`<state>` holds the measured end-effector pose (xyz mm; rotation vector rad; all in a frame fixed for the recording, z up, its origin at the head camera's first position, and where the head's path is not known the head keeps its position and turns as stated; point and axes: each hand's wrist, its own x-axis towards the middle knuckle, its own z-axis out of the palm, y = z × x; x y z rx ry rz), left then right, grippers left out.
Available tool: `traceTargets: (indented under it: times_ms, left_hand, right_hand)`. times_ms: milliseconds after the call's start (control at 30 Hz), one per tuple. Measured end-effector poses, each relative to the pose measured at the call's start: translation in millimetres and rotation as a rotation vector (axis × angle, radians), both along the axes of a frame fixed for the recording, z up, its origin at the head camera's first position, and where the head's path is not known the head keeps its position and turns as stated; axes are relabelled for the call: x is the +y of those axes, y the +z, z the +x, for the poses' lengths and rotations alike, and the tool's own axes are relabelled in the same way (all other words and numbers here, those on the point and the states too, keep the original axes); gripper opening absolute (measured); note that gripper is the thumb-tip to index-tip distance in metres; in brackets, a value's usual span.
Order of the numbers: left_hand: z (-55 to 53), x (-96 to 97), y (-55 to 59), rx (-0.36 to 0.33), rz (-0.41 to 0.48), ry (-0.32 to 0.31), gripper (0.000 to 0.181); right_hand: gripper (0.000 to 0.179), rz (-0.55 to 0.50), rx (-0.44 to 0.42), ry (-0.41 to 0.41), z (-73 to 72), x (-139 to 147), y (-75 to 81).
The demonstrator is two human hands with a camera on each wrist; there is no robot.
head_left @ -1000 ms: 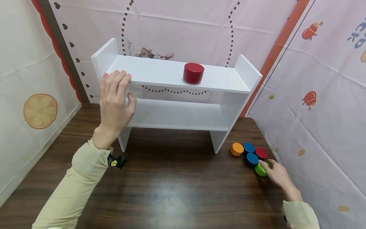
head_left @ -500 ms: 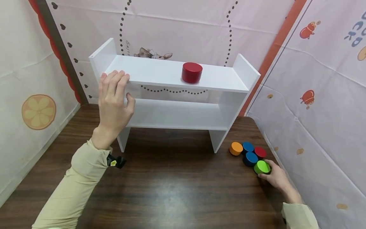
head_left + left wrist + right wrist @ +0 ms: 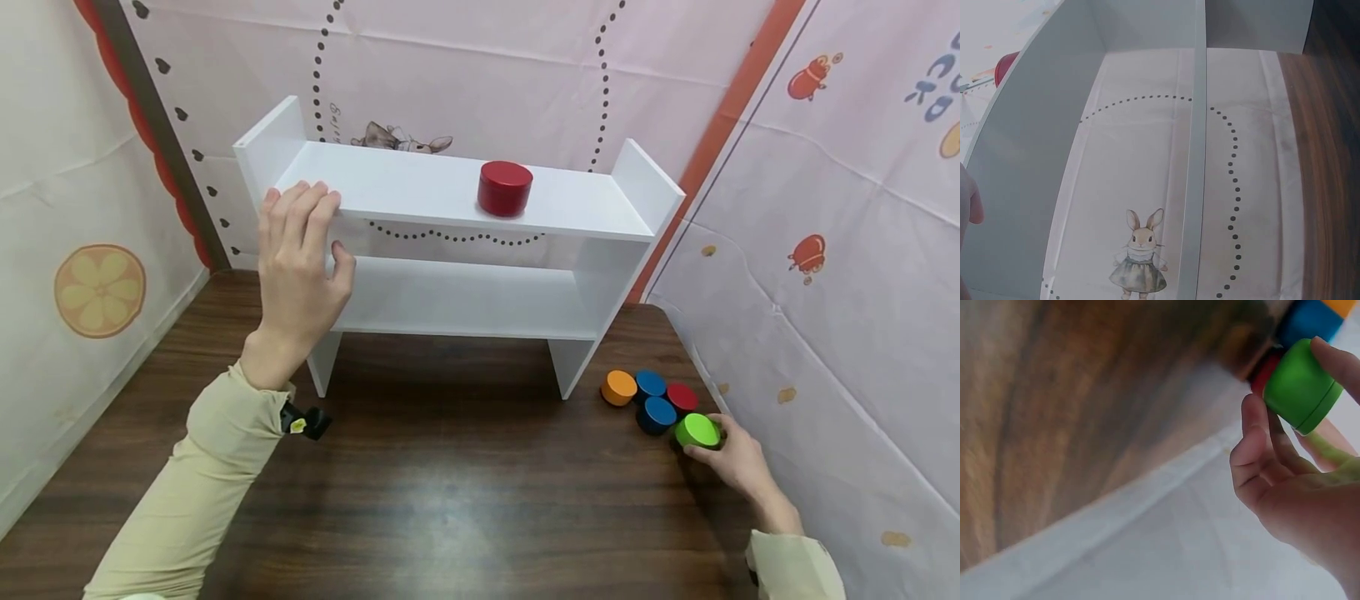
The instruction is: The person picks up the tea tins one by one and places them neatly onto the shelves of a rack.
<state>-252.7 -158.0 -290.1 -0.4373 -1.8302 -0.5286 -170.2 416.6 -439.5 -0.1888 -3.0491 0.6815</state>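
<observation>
A white two-tier shelf (image 3: 457, 296) stands on the dark wooden table. My left hand (image 3: 296, 258) grips the left front of its top board, fingers over the edge and thumb lower down; the left wrist view shows only a bit of that hand at its left edge. On the top board sits a round red tin (image 3: 505, 188). At the right, my right hand (image 3: 742, 467) holds a round green tin (image 3: 697, 431) between thumb and fingers. The green tin (image 3: 1304, 387) is tilted and looks slightly raised from the table.
Beside the green tin stand an orange tin (image 3: 618, 388), two blue tins (image 3: 656, 414) and a second red tin (image 3: 682, 398), close together. A printed cloth wall (image 3: 847, 350) borders the table on the right. Another cloth wall (image 3: 465, 67) rises behind the shelf.
My right hand has taken hold of the green tin and drawn it slightly right, away from the blue and red tins. My left hand keeps its place on the shelf.
</observation>
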Motion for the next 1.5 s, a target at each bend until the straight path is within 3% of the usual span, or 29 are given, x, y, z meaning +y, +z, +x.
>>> traceTargets:
  times_ms: [167,533,1033,1500]
  left_hand:
    - [0.3,-0.3,0.2,-0.001,0.002,0.002,0.046]
    - [-0.1,0.0,0.2,0.001,0.012,-0.005,0.046]
    - [0.0,-0.5,0.2,0.002,0.003,-0.004,0.045]
    - [0.6,-0.9,0.2,0.002,0.002,-0.014,0.045]
  right_hand:
    - [0.075,0.008,0.051,0.006,-1.0,-6,22.5]
    - [0.07,0.04,0.25,0.073,-13.4,-33,75.6]
    - [0.068,0.018,0.338,0.138,-30.8,-71,133.7]
    - [0.062,-0.006,0.414,0.207,-36.7,-106,179.9]
